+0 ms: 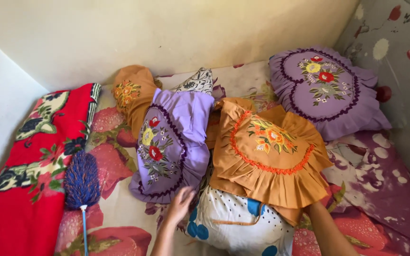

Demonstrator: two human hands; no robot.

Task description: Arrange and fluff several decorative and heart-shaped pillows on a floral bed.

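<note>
My left hand [180,204] reaches forward with its fingers loosely spread. It touches the lower frilled edge of a purple embroidered cushion [169,142], just left of a white pillow with blue dots [236,225]. My right forearm [326,230] runs up under the ruffled hem of an orange heart-shaped cushion [269,151], which lies on top of the white pillow. The right hand itself is hidden beneath that cushion.
A second purple heart cushion [326,87] leans at the back right, and another orange cushion [131,92] lies at the back left. A blue feather duster [81,182] rests beside a folded red floral blanket [29,161]. Walls close the bed at the back and left.
</note>
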